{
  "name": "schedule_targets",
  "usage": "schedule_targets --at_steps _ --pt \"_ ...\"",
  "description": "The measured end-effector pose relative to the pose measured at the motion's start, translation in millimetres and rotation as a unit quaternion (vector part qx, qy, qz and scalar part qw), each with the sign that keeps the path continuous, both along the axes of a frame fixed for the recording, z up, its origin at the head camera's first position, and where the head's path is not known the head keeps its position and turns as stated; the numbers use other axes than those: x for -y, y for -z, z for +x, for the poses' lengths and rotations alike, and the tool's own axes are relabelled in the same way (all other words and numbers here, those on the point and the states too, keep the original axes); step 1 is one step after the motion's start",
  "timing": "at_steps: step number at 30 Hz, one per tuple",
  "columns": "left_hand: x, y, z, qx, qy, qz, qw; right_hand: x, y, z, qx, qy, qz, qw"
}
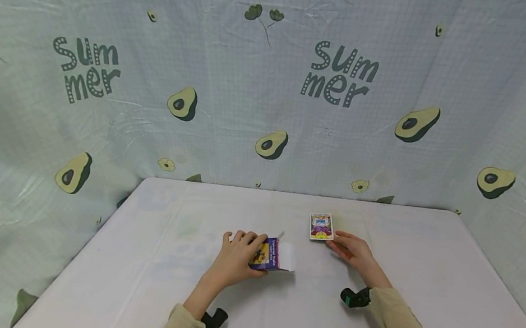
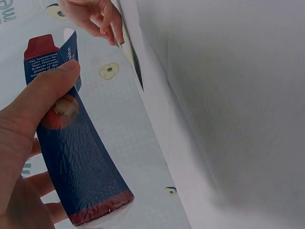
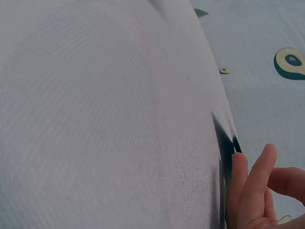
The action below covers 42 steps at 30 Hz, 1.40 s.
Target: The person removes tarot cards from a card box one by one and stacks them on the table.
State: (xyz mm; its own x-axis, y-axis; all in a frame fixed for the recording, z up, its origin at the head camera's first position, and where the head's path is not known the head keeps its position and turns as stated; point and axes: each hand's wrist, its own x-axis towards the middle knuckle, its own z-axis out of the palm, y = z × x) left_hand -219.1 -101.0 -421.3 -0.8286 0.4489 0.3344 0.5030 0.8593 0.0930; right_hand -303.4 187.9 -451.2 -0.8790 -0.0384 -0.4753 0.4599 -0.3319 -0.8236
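Gripping a blue, red and yellow box (image 1: 266, 254), my left hand (image 1: 234, 259) is curled firmly round it, thumb across a blue printed side and fingers beyond. On the face turned up beside my fingers I can read "Universal Waite"; the smaller line next to it is too fine to make out. Above my thumb, small white print runs "The luminescent color tones by Mary Hanson-Roberts reveal details of the", and then my thumb gets in the way. The box's unfastened end points toward my right hand (image 1: 354, 252), with a pale flap (image 1: 287, 257) sticking out.

My right hand has its fingers fairly straight and spread a little, grasping nothing; the fingertips are at the near right corner of the cards (image 1: 321, 227), though I cannot tell whether they touch. The top card is brightly coloured, its details too small to read. The cards lie beyond the box and to its right.

A strip of white table (image 1: 215, 211) separates box and cards, and more stretches outward from each hand. The table's far edge runs past both grips, closer to the cards than to the box; behind it hangs cloth (image 1: 236, 69) lettered "SUMMER".
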Motion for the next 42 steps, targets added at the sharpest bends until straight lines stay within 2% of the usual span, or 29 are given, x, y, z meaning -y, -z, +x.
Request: schedule_targets --at_steps 16,29,42 --pt "-1 2.5 -0.2 -0.012 0.006 0.003 0.9999 4 -4.5 3.0 -0.003 0.018 0.042 0.999" --pt "0 0.9 0.3 0.006 0.003 0.005 1.0 4 -5.8 5.6 -0.01 0.016 0.044 0.999" --pt "0 2.7 -0.4 0.002 0.005 0.002 1.0 2 -6.7 10.1 -0.017 0.019 0.055 0.998"
